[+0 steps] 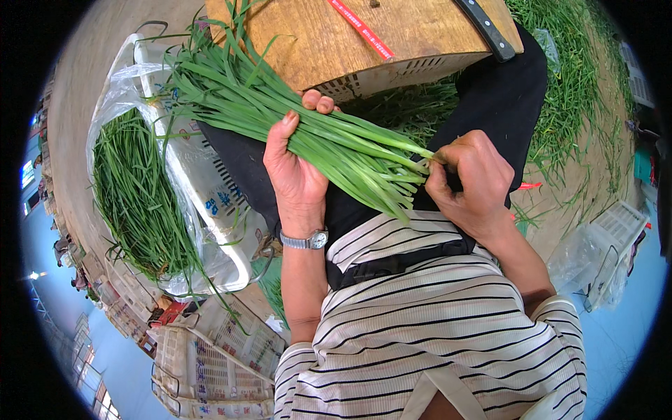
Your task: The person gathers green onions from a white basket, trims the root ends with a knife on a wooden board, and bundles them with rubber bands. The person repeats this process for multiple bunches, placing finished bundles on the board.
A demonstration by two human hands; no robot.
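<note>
A bunch of long, flat green leaves (325, 142), seemingly garlic chives, lies across my left hand (302, 157). My fingers and thumb wrap around its middle, and a metal-banded wristwatch (304, 240) circles that wrist. The leafy ends fan out to the upper left, over the corner of the wooden board (304, 47). At the pale cut stem ends, my right hand (470, 181) pinches one stem tip between thumb and forefinger. The other stem ends spread loosely beside that pinch, above my lap.
Left of me stands a white plastic crate (157, 136), lined with clear film and holding more chives (142, 205). A red printed strip (362, 29) and a black-handled knife (485, 29) lie on the board. Loose leaves (567, 94) cover the floor at right. Stacked crates (220, 367) stand lower left.
</note>
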